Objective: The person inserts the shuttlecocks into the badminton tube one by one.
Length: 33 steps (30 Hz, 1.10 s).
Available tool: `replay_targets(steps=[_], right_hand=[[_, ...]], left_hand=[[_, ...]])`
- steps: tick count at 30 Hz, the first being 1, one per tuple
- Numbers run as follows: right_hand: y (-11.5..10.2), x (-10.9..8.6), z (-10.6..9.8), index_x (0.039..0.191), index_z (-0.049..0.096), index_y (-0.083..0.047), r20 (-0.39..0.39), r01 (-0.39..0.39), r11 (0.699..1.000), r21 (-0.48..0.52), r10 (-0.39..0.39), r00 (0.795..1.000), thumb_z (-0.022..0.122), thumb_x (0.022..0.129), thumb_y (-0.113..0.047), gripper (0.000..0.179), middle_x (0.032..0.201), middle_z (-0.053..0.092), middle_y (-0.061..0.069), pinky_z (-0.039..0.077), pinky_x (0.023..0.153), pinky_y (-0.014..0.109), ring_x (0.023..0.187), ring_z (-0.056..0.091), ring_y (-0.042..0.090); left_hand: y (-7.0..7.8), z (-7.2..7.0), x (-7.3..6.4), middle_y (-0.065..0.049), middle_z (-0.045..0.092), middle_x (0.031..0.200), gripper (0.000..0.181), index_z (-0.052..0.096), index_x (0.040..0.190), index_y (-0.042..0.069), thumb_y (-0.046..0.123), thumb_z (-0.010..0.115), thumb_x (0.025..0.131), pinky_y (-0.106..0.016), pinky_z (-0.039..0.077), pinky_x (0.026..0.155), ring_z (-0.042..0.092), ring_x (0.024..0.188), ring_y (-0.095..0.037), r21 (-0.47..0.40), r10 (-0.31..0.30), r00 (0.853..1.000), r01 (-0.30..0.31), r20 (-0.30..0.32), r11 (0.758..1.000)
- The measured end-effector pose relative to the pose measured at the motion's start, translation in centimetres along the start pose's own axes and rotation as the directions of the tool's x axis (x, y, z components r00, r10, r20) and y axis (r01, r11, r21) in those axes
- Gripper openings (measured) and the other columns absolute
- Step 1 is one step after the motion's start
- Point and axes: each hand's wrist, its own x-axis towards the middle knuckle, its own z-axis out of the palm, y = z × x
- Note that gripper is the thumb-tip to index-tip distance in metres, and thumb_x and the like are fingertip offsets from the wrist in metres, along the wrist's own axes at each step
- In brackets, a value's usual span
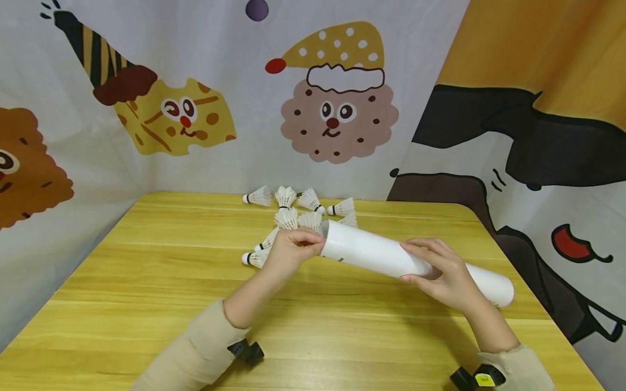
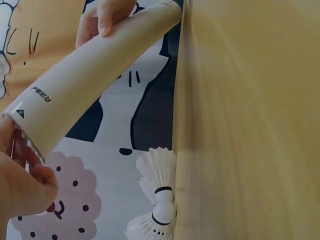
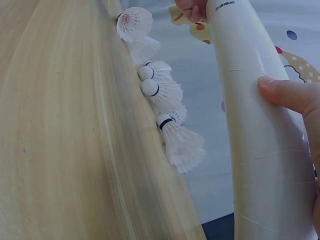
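Note:
My right hand grips a long white shuttlecock tube around its middle, thumb on the near side. The tube is held tilted above the table, its left end higher. At that left mouth, my left hand pinches the feathered edge of a shuttlecock; most of this shuttlecock is hidden by the tube and fingers. Dark printing shows near the mouth in the left wrist view. Behind the left hand lie several white feather shuttlecocks, one of them close beside the left wrist.
The yellow wood-grain table reaches back to a white cloth printed with cartoon figures. More shuttlecocks, such as one at the right of the group, lie near the back edge. Small black devices sit on both sleeves.

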Motion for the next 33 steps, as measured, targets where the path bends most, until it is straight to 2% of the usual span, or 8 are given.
replay_targets(steps=[5,9,12,15,19,23,26,33], right_hand=[[0.5,-0.3,-0.1,0.119,0.066,-0.002,0.018,-0.001,1.000,-0.013,0.002,1.000,0.075,0.081,-0.042,0.057,0.115,0.062,0.013,0.040,0.086,0.016,0.106,0.051,0.022],[0.6,-0.3,0.0,0.121,0.066,-0.004,0.031,0.005,1.000,-0.018,-0.004,1.000,0.075,0.081,-0.042,0.056,0.117,0.062,0.010,0.040,0.085,0.018,0.107,0.052,0.022],[0.7,-0.3,0.0,0.121,0.066,-0.004,0.037,0.004,1.000,-0.016,-0.003,0.999,0.075,0.081,-0.042,0.056,0.118,0.062,0.010,0.041,0.084,0.017,0.108,0.051,0.022],[0.8,-0.3,0.1,0.121,0.066,-0.004,0.036,0.002,1.000,-0.011,-0.002,0.999,0.075,0.081,-0.042,0.056,0.118,0.062,0.011,0.041,0.084,0.016,0.108,0.051,0.022],[0.7,-0.2,0.3,0.119,0.066,-0.001,0.028,0.014,1.000,-0.005,-0.014,1.000,0.074,0.081,-0.043,0.057,0.116,0.062,0.014,0.040,0.085,0.016,0.106,0.052,0.024],[-0.4,0.3,0.2,0.117,0.066,0.002,0.023,0.009,1.000,-0.002,-0.009,1.000,0.076,0.081,-0.039,0.055,0.113,0.062,0.017,0.040,0.085,0.015,0.105,0.052,0.025],[-1.7,0.9,-0.2,0.117,0.065,0.003,0.020,-0.011,1.000,0.002,0.011,1.000,0.079,0.079,-0.031,0.053,0.113,0.061,0.019,0.041,0.084,0.013,0.106,0.051,0.024],[-2.7,1.4,-0.8,0.118,0.064,0.004,0.010,-0.028,0.999,-0.016,0.028,1.000,0.085,0.072,-0.018,0.055,0.113,0.061,0.020,0.042,0.082,0.012,0.105,0.051,0.022]], left_hand=[[0.0,0.0,0.2,-0.006,0.068,0.089,0.010,0.066,0.088,-0.017,-0.016,0.066,0.078,-0.029,0.053,0.076,0.061,0.086,-0.016,-0.029,-0.008,1.000,0.009,0.028,1.000],[0.0,-0.2,0.3,-0.010,0.069,0.091,0.011,0.066,0.087,-0.018,-0.018,0.065,0.076,-0.029,0.053,0.076,0.060,0.088,-0.015,0.003,-0.014,0.997,0.014,0.069,1.000],[0.2,-0.6,0.5,-0.015,0.069,0.094,0.011,0.068,0.089,-0.015,-0.016,0.066,0.078,-0.030,0.054,0.075,0.060,0.090,-0.017,0.051,-0.011,0.992,0.004,0.129,0.999],[0.2,-1.2,0.8,-0.017,0.068,0.097,0.011,0.069,0.091,-0.014,-0.013,0.065,0.081,-0.030,0.053,0.074,0.059,0.090,-0.019,0.102,0.020,0.977,-0.042,0.214,0.994],[0.2,-2.0,1.0,-0.017,0.067,0.099,0.011,0.070,0.094,-0.013,-0.010,0.064,0.085,-0.032,0.053,0.076,0.058,0.093,-0.020,0.127,0.059,0.945,-0.105,0.321,0.986],[0.4,-2.6,1.1,-0.016,0.067,0.101,0.013,0.069,0.097,-0.012,-0.008,0.064,0.087,-0.032,0.052,0.078,0.058,0.094,-0.021,0.101,0.078,0.927,-0.123,0.368,0.987],[0.4,-3.1,1.2,-0.014,0.067,0.103,0.014,0.070,0.100,-0.010,-0.004,0.064,0.088,-0.029,0.051,0.074,0.058,0.092,-0.020,0.092,0.079,0.929,-0.120,0.361,0.989],[0.8,-4.6,1.7,-0.008,0.069,0.097,0.014,0.073,0.100,-0.001,0.004,0.067,0.089,-0.025,0.043,0.062,0.053,0.078,-0.018,0.193,0.100,0.956,-0.157,0.276,0.969]])
